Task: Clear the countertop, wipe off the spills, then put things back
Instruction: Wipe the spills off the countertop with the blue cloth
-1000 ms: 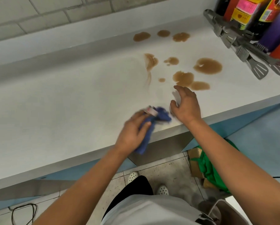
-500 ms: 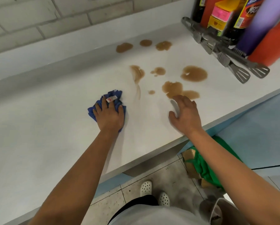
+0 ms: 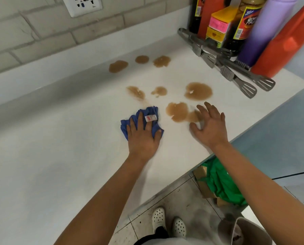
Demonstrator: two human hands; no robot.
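Head view: the left hand [image 3: 143,137] presses the blue cloth [image 3: 152,113] flat on the tabletop [image 3: 59,156], its grip wide, fingers spread over the fabric. Half a second ago the cloth sat further from the spills [image 3: 178,111]; now its far edge lies just short of the nearest smear, just beyond the fingertips. The right hand [image 3: 209,128] hovers with a loose, empty grip beside the closest puddle. Wiping looks barely started: all the brown patches remain, and the tongs [image 3: 236,76] lie well beyond.

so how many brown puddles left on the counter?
7. Three in a back row near the wall; three mid-counter; one by the right hand, which may hide more.
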